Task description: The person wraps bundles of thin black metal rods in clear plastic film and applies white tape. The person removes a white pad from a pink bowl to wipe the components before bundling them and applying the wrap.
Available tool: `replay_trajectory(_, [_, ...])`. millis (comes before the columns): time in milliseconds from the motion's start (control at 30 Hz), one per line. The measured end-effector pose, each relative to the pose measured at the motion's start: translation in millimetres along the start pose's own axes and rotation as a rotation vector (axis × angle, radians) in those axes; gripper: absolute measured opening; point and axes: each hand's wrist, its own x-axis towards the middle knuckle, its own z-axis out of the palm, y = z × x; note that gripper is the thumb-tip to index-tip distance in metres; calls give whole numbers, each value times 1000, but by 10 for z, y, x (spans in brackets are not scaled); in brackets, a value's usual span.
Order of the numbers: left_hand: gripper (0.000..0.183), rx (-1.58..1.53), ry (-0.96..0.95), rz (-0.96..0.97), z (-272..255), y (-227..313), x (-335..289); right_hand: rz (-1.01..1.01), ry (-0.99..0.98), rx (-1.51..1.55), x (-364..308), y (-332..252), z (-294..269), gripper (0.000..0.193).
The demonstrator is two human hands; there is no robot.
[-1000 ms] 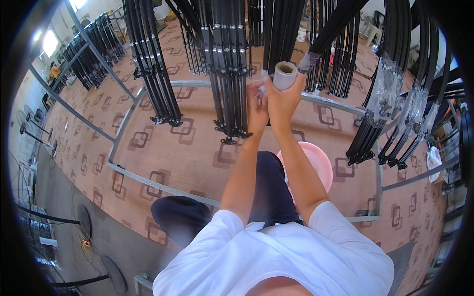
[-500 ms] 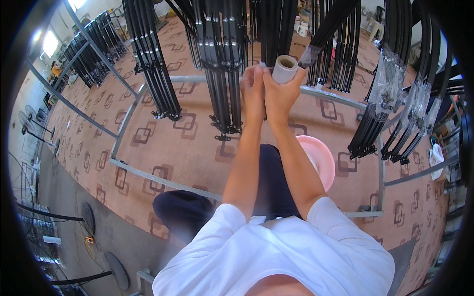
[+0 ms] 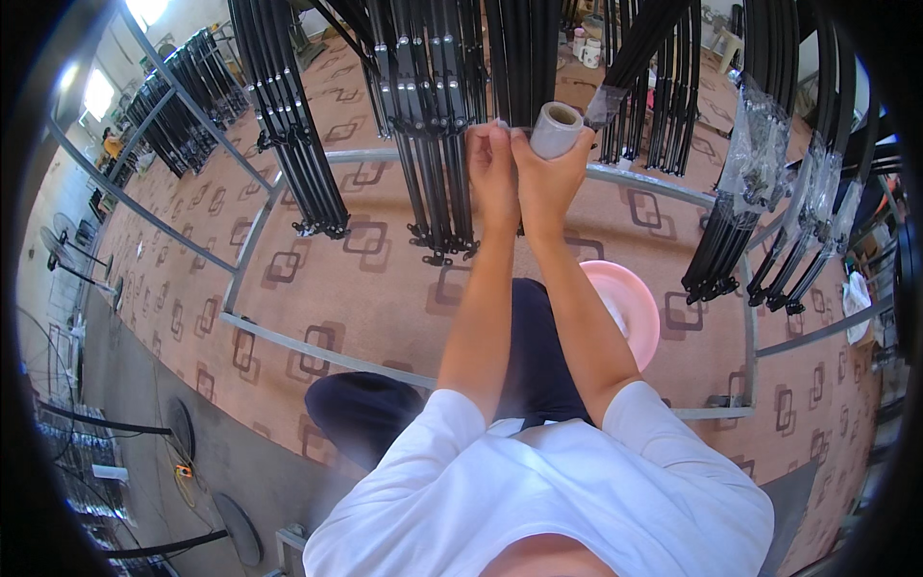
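Observation:
My right hand (image 3: 551,178) is wrapped round a roll of clear plastic film (image 3: 555,142), tilted so that its cardboard core shows at the top. Close beside it, my left hand (image 3: 493,171) is closed with curled fingers. A small whitish bit shows at its fingertips, too small to name. Both hands are at the lower part of a bundle of black tubes (image 3: 524,67) hanging straight ahead; the fingers partly hide its end. To the right, a slanting black bundle (image 3: 646,53) has clear film (image 3: 604,106) wound round its end, near the roll.
More black tube bundles with metal fittings (image 3: 423,106) hang at left. Film-wrapped bundles (image 3: 750,173) hang at right. A grey metal frame (image 3: 327,356) surrounds my legs. A round pink plastic thing (image 3: 642,313) is by my right forearm. Fans (image 3: 178,428) stand at left.
My left hand has shifted slightly left, away from the right hand, and its fingers look more curled. The roll stays in my right hand. The whole view has shifted a little.

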Motion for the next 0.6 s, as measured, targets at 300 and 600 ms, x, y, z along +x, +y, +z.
replay_trajectory(300, [18, -94, -45, -26, -59, -36, 133, -8, 19, -30, -26, -70, 1, 44])
replay_trajectory(600, [22, 273, -196, -60, -67, 226, -14, 60, -186, 46, 33, -41, -166, 46])
